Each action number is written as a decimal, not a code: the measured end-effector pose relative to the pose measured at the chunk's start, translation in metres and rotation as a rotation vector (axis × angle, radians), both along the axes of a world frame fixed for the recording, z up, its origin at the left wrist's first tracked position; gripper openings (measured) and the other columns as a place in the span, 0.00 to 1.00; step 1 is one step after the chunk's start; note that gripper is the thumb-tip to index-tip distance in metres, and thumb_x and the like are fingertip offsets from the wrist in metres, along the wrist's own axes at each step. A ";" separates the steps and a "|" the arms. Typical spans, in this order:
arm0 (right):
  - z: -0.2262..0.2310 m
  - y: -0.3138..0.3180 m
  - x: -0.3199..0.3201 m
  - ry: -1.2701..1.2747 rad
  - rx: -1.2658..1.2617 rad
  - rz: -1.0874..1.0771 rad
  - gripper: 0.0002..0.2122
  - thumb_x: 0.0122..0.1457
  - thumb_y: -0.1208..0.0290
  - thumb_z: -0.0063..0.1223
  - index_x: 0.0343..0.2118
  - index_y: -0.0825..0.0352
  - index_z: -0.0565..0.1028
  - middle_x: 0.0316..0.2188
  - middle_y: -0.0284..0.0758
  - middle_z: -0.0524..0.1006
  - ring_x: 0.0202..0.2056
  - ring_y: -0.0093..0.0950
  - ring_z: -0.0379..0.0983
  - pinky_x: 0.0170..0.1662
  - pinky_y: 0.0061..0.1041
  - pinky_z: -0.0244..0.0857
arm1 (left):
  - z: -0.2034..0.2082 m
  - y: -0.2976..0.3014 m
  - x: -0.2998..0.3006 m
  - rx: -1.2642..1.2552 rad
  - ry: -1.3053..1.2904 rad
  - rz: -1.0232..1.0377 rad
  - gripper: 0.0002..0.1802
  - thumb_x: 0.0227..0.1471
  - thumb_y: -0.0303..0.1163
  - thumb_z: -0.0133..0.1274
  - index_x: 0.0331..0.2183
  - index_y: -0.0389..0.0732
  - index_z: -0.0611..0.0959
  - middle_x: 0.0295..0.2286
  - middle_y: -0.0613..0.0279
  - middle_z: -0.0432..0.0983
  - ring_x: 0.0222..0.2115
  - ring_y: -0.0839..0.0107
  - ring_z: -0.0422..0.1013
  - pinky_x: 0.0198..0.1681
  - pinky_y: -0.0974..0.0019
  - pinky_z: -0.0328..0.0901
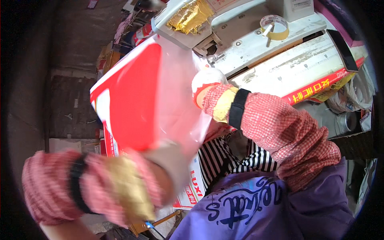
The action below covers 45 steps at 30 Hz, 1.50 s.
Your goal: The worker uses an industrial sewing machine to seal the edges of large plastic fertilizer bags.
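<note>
A large red and white sack (134, 100) lies slanted across the middle, with a pale, filmy sheet (178, 92) along its right side. Smeared by motion, my left hand (170, 162) is at the sack's lower part; its fingers cannot be made out. My right hand (210, 82), in a white glove, rests at the sheet's upper right edge, just below the needle end of a sewing machine (208, 44). The glove's back faces up and hides what the fingers hold, if anything. Checked red sleeves with black bands cover both forearms.
On the pale machine bed stands a roll of tape (275, 27) with a white stick across it. A red and yellow printed strip (320, 86) edges the work surface at right, beside a clear plastic bag (354, 94). Cluttered items (136, 28) lie behind the sack.
</note>
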State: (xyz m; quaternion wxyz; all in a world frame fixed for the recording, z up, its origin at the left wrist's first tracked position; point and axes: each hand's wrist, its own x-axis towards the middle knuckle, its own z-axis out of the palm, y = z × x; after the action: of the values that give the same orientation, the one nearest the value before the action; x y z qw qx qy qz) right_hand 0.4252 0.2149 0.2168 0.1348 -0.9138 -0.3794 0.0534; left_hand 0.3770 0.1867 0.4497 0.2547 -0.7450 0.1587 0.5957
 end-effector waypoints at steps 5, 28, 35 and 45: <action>-0.038 0.022 -0.009 0.095 -0.045 -0.007 0.06 0.50 0.67 0.54 0.29 0.60 0.81 0.27 0.35 0.79 0.32 0.31 0.76 0.37 0.33 0.68 | -0.028 -0.061 -0.006 0.043 0.178 -0.027 0.11 0.39 0.30 0.56 0.31 0.46 0.85 0.25 0.58 0.78 0.32 0.61 0.75 0.31 0.65 0.69; 0.001 -0.045 -0.042 -0.009 0.210 -0.137 0.08 0.51 0.69 0.50 0.28 0.67 0.79 0.20 0.38 0.76 0.22 0.32 0.74 0.26 0.34 0.67 | -0.033 -0.084 -0.080 0.098 0.279 0.111 0.10 0.42 0.33 0.53 0.29 0.44 0.85 0.27 0.55 0.79 0.29 0.56 0.76 0.32 0.57 0.70; -0.005 -0.030 -0.026 0.297 0.107 0.270 0.09 0.51 0.69 0.50 0.29 0.67 0.79 0.22 0.38 0.77 0.25 0.31 0.75 0.27 0.34 0.68 | -0.045 -0.122 -0.074 0.251 -0.045 0.592 0.09 0.43 0.30 0.50 0.27 0.38 0.83 0.29 0.48 0.78 0.32 0.52 0.76 0.35 0.56 0.70; -0.004 -0.029 -0.016 0.224 0.102 0.164 0.10 0.52 0.69 0.50 0.32 0.68 0.79 0.26 0.39 0.78 0.28 0.31 0.75 0.30 0.34 0.69 | -0.057 -0.086 -0.030 -0.173 0.005 0.006 0.11 0.47 0.33 0.51 0.32 0.36 0.78 0.26 0.48 0.77 0.30 0.51 0.75 0.35 0.56 0.70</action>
State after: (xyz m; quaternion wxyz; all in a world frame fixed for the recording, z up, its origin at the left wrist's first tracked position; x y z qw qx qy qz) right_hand 0.4090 0.1855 0.2124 0.2179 -0.8601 -0.4374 0.1463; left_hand 0.3468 0.1008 0.3927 0.1871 -0.7634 0.2078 0.5823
